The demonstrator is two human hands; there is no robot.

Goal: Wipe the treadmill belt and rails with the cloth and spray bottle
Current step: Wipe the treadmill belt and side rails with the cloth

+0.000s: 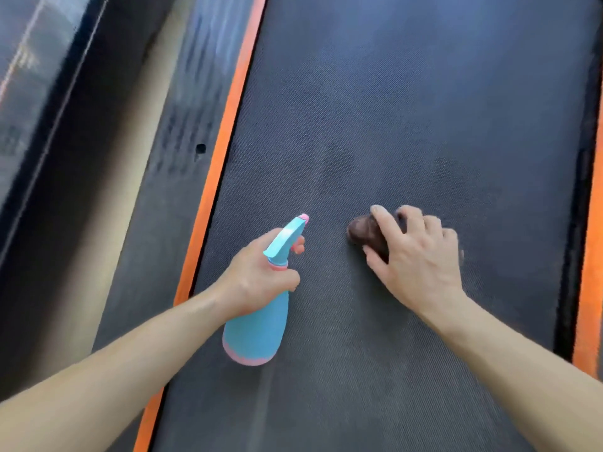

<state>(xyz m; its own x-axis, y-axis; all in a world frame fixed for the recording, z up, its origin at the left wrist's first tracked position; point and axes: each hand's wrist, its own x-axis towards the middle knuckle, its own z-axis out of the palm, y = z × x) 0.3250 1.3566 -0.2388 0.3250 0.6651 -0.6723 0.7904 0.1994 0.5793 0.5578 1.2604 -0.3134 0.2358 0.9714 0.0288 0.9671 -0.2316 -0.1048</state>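
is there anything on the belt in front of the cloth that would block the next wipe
Nothing visible does. The right hand presses the dark cloth on the belt, which lies bare ahead. The spray bottle, in the left hand, is off to the side.

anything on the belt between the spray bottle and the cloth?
Nothing. In the head view, only bare belt separates the spray bottle in the left hand from the cloth under the right hand.

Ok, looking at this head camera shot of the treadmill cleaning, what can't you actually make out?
- Cloth: mostly hidden under the right hand; its full size and shape are unclear.
- Spray bottle: the trigger is covered by the left hand.
- Left rail: its markings are motion-blurred and unreadable.
- Right rail: cut off by the picture's edge.
- Belt: wetness can't be told.
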